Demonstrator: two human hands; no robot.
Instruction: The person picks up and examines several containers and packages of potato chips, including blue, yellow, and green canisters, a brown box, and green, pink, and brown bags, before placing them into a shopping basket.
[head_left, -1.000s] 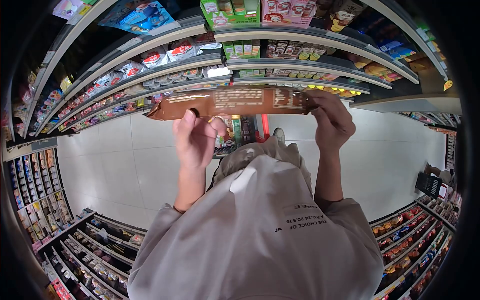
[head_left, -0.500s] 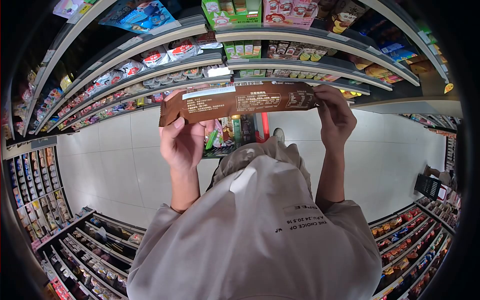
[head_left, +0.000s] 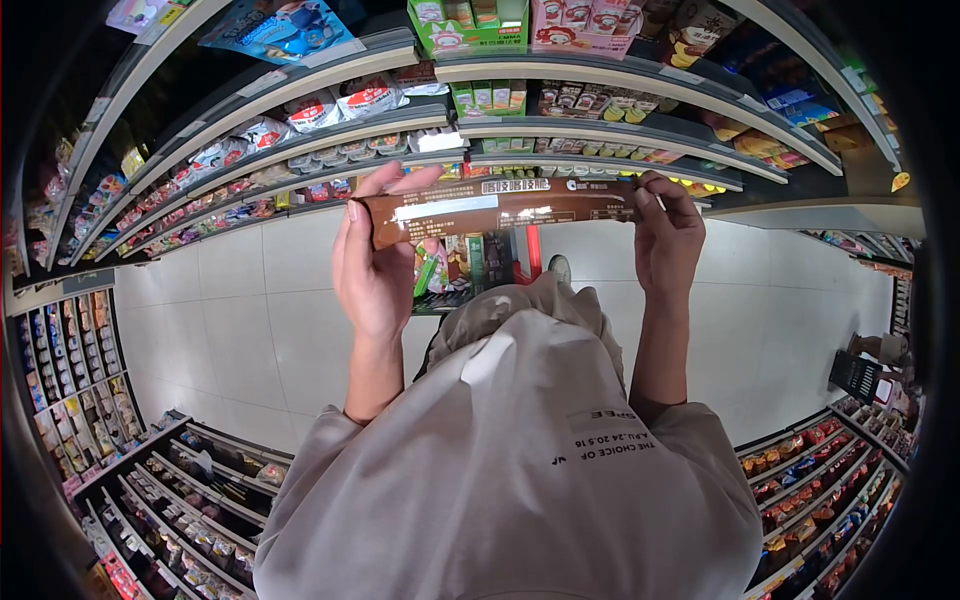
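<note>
A long brown snack packet (head_left: 540,212) is held level between my two hands, in front of the shelves. It has a white strip, rows of small print and larger lettering along its upper side. My left hand (head_left: 375,270) is around the left end, the thumb at the tip and the other fingers partly hidden behind the packet. At the other end, my right hand (head_left: 668,230) pinches the crimped corner between thumb and fingertips.
Shelves (head_left: 590,70) of packaged snacks curve across the front. Below the packet stands a basket (head_left: 440,298) with several colourful packs and a red part. My shoe (head_left: 559,268) rests on the pale tiled floor (head_left: 230,330). More stocked shelves (head_left: 215,490) lie behind.
The packet has rolled, so larger lettering now shows on its upper side. My left hand has shifted slightly right, its thumb now at the tip; my right hand stays pinching its end.
</note>
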